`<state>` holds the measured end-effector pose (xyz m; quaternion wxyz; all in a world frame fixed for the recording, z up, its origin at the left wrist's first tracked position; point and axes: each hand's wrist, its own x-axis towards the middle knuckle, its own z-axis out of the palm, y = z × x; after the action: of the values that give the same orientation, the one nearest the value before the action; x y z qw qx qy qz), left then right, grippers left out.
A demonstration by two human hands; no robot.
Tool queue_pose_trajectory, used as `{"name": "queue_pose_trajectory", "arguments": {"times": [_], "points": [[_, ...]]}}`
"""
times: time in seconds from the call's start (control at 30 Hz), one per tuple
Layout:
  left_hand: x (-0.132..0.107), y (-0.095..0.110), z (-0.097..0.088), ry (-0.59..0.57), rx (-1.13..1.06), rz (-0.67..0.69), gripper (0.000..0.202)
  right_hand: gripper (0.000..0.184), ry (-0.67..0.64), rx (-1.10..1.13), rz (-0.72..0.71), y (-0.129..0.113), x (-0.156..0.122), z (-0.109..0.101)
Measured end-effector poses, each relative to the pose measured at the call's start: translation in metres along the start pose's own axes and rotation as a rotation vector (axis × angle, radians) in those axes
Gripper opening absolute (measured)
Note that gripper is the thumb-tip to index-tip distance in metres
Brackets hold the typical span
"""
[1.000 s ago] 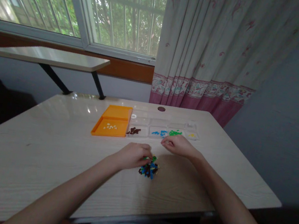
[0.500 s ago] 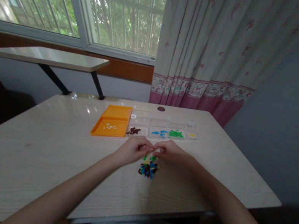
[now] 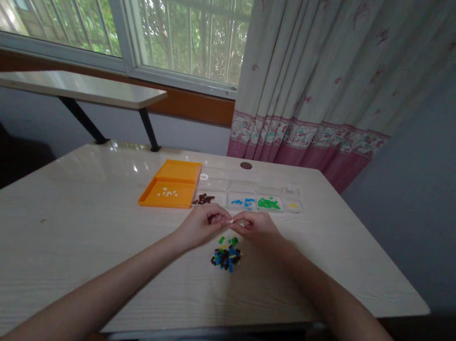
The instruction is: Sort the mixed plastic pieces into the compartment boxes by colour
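Observation:
My left hand (image 3: 203, 222) and my right hand (image 3: 259, 229) meet fingertip to fingertip above the table. Both are closed in a pinch on a tiny white piece (image 3: 231, 221), whose exact shape is too small to make out. Just below them on the tabletop lies a mixed pile of small blue, brown, green and yellow pieces (image 3: 226, 258). A few green pieces (image 3: 233, 241) sit at the pile's far edge, nearest my fingers.
Beyond my hands, an open orange case (image 3: 179, 171) holds loose white pieces (image 3: 168, 192). To its right, a clear compartment tray (image 3: 243, 186) holds brown pieces (image 3: 204, 199), blue pieces (image 3: 243, 202), green pieces (image 3: 268, 203) and yellow pieces (image 3: 292, 205). A raised shelf (image 3: 75, 86) stands at the back left.
My hands have shifted slightly away from the pile, and the fingertips have come closer together. The white piece shows more clearly between them. The pile and the containers look the same.

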<state>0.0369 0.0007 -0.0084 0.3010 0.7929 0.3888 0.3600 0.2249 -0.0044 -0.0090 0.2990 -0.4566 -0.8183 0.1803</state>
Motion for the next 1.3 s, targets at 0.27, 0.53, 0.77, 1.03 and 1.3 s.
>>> {"name": "queue_pose_trajectory", "arguments": {"times": [0.27, 0.53, 0.77, 1.03, 1.3], "points": [[-0.002, 0.0, 0.001, 0.02, 0.062, 0.05, 0.015, 0.024, 0.057, -0.062, -0.067, 0.001, -0.001, 0.0], [-0.002, 0.003, 0.0, 0.035, 0.112, 0.104, 0.015, 0.024, 0.079, -0.116, -0.174, 0.004, -0.002, 0.0], [-0.003, 0.0, -0.002, 0.016, 0.119, 0.127, 0.016, 0.026, 0.077, -0.127, -0.194, 0.01, -0.002, 0.001], [-0.003, 0.0, 0.0, 0.032, 0.116, 0.114, 0.015, 0.025, 0.022, -0.099, -0.159, 0.007, -0.002, -0.001], [-0.003, 0.002, -0.012, 0.165, 0.045, 0.131, 0.014, 0.021, -0.383, -0.106, -0.102, 0.015, 0.002, -0.015]]}}
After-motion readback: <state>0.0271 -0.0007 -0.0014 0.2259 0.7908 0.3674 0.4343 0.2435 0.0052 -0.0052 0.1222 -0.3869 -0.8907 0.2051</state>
